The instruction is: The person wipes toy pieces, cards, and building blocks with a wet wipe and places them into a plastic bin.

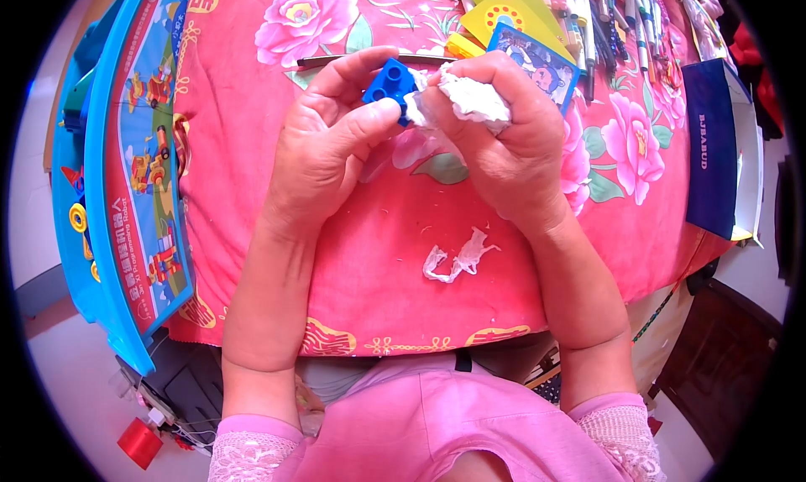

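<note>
My left hand pinches a blue building block with round studs between thumb and fingers. In my right hand is a crumpled white tissue, and a bit of it touches the block's right side. Both hands are raised close together over the cloth. Below them, a torn twisted scrap of tissue lies on the red flowered tablecloth. My fingers hide part of the block's lower side and much of the tissue.
At the left edge stands a blue toy box with a picture label and yellow parts. Many pens lie at the back right, beside yellow cards and a blue-framed picture. A dark blue box sits on the right.
</note>
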Available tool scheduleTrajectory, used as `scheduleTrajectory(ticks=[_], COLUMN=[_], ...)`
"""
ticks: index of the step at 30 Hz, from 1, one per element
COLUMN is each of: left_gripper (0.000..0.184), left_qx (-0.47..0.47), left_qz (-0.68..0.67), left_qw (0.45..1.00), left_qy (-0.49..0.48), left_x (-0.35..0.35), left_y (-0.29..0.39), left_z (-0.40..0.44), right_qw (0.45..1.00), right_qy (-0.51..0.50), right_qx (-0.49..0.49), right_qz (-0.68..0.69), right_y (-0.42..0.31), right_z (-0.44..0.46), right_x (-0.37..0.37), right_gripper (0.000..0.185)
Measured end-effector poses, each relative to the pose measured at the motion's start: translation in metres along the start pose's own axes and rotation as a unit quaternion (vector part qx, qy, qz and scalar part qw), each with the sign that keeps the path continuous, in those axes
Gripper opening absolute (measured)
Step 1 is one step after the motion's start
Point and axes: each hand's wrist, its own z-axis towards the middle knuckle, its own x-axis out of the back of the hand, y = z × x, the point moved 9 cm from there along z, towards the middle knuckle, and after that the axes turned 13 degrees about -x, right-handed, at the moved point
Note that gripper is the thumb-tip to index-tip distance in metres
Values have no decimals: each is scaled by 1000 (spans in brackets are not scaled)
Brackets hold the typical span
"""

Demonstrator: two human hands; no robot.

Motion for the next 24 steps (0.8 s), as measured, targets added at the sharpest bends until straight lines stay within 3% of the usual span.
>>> scheduleTrajectory(ticks=[7, 15, 19, 22, 24], left_gripper=[41, 28, 23, 25, 24], left_qx=[11, 0, 33, 37, 30], left_qz=[67, -33, -3, -12, -36], left_qw=[997, 998, 999, 999, 999], left_qy=[-22, 52, -25, -27, -5], left_x=[-1, 10, -5, -5, -3], left_y=[-2, -4, -8, -11, -9], left_z=[-2, 0, -4, -6, -5], right_qw=[997, 999, 994, 990, 998], right_qy=[34, -9, 23, 32, 27], right_qx=[-37, 25, -77, -94, -16], right_qz=[53, 17, 73, 97, 58], right_y=[8, -2, 13, 17, 7], right_z=[3, -1, 2, 3, 3], right_x=[4, -7, 2, 5, 2], right_gripper=[17, 18, 18, 18, 18])
